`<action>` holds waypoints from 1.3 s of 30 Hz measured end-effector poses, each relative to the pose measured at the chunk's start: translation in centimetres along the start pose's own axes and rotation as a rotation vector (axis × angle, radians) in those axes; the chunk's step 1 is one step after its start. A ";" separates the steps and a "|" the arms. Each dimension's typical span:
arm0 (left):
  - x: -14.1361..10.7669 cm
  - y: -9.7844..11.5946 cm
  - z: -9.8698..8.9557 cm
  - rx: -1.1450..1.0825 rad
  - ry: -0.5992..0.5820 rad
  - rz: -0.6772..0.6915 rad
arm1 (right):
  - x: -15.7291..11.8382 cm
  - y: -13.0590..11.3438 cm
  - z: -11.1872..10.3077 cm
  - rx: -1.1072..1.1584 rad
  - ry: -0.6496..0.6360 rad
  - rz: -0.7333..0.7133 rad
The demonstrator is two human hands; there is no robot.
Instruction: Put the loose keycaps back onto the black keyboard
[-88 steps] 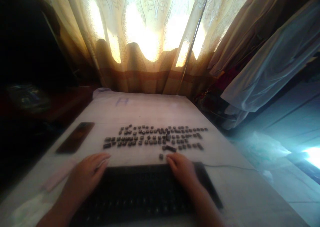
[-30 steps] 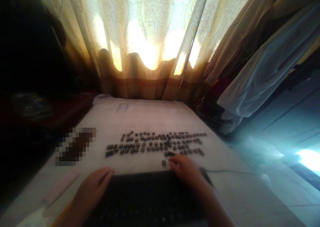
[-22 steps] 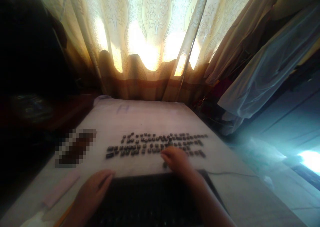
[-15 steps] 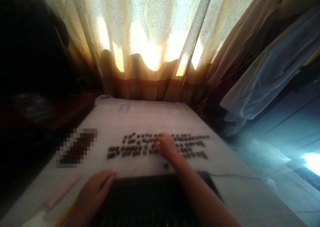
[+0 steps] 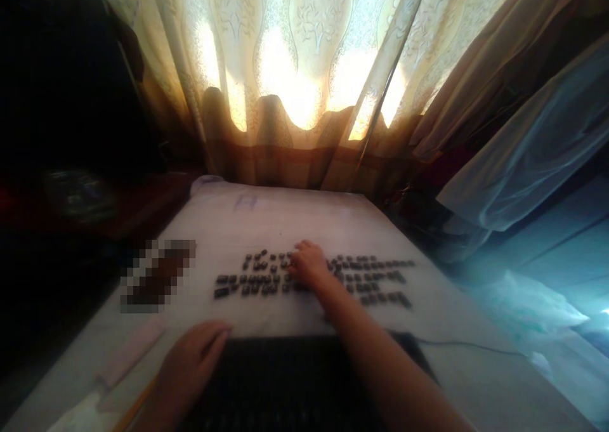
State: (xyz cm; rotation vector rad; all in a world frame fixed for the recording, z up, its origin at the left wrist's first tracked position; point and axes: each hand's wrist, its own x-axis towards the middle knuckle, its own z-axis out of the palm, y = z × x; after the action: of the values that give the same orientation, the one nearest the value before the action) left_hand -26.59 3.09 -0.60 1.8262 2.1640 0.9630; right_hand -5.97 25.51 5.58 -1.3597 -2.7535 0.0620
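Observation:
A black keyboard [image 5: 285,381] lies at the near edge of the table, its surface dark and blurred. My left hand [image 5: 195,353] is closed at its upper left corner, thumb and fingers against the edge. Beyond it, several loose black keycaps [image 5: 259,287] are laid out in rows on the pale cloth. My right hand [image 5: 309,264] reaches across the keyboard into the middle of these rows. Its fingers are bent down in a pinch at a small dark keycap, which they mostly cover. The forearm hides part of the keyboard.
A pale cloth [image 5: 304,216] covers the table. A pixelated brown item [image 5: 159,276] and a pink bar-shaped thing [image 5: 130,353] lie at left. A thin cable [image 5: 469,344] runs off to the right. Behind the table hangs a patterned curtain [image 5: 318,13]; garments [image 5: 523,165] hang at right.
The whole view has shifted, so things appear slightly further right. My right hand has moved a little left and away among the keycaps. My left hand stays at the keyboard's corner.

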 end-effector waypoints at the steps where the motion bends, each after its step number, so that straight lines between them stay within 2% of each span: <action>1: 0.0 0.0 0.0 -0.005 -0.008 -0.008 | 0.0 0.1 0.0 -0.001 -0.009 -0.008; 8: 0.0 -0.1 -0.1 -0.008 -0.022 -0.036 | 0.3 0.1 0.0 0.047 -0.031 -0.034; 14: 0.1 0.2 -0.4 -0.002 -0.022 -0.001 | -0.4 0.8 -0.8 0.160 0.000 0.030; 17: 0.3 0.5 -0.5 -0.007 -0.025 0.004 | -2.5 2.3 -1.4 0.236 0.037 0.123; 20: 0.4 0.5 -0.6 0.000 -0.031 -0.001 | -6.0 4.1 -1.7 0.320 0.055 0.210; 24: 0.6 0.5 -0.8 0.025 -0.046 0.017 | -11.2 5.9 -1.1 0.409 0.085 0.280; 27: 0.6 0.3 -0.9 0.060 -0.050 0.003 | -13.8 6.9 -0.2 0.449 0.110 0.313; 30: 0.7 -0.1 -0.7 0.077 -0.054 0.000 | -14.8 7.3 0.6 0.460 0.122 0.333; 34: 0.7 -0.6 -0.6 0.086 -0.057 0.005 | -14.7 7.0 1.3 0.438 0.137 0.333; 39: 0.6 -0.8 -0.5 0.092 -0.055 -0.005 | -14.3 6.0 1.5 0.278 0.145 0.271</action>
State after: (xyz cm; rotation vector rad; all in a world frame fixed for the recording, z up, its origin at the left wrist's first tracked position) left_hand -27.63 3.43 -0.44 1.8635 2.2126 0.8149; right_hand 7.37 17.77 3.08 -1.5739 -2.3229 0.3330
